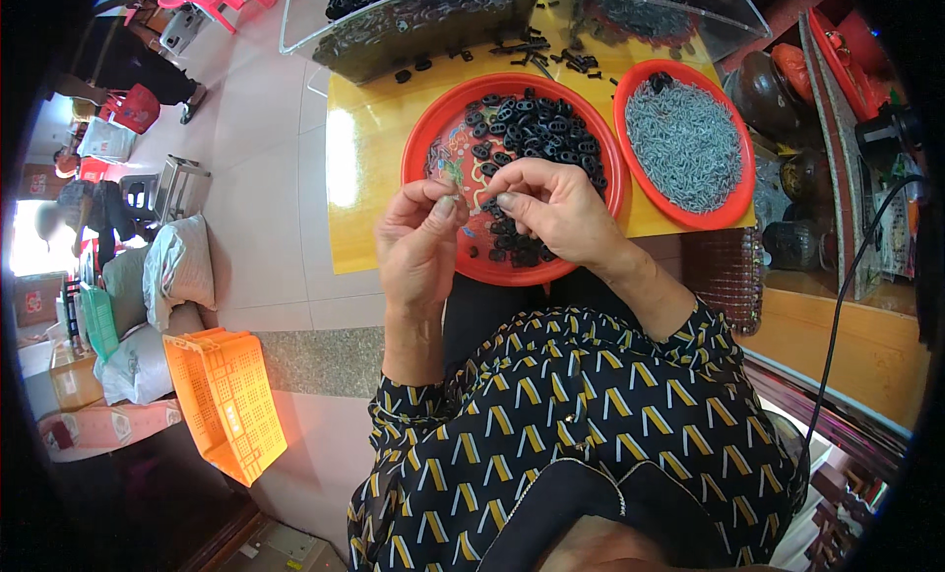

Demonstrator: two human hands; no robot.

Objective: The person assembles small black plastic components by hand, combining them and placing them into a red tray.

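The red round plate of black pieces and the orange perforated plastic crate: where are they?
Red round plate of black pieces (422,129): head view, on its left rim.
Orange perforated plastic crate (236,395): head view, on its side wall.

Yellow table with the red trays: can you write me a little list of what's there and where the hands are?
Table: yellow, shiny
Middle tray: red, round, holds black pieces
Right tray: red, holds silver pieces
Behind the trays: two clear bins
Left hand: at middle tray's left edge, fingers bent
Right hand: over middle tray, fingers bent
Held: too small to tell
Floor, left: orange basket
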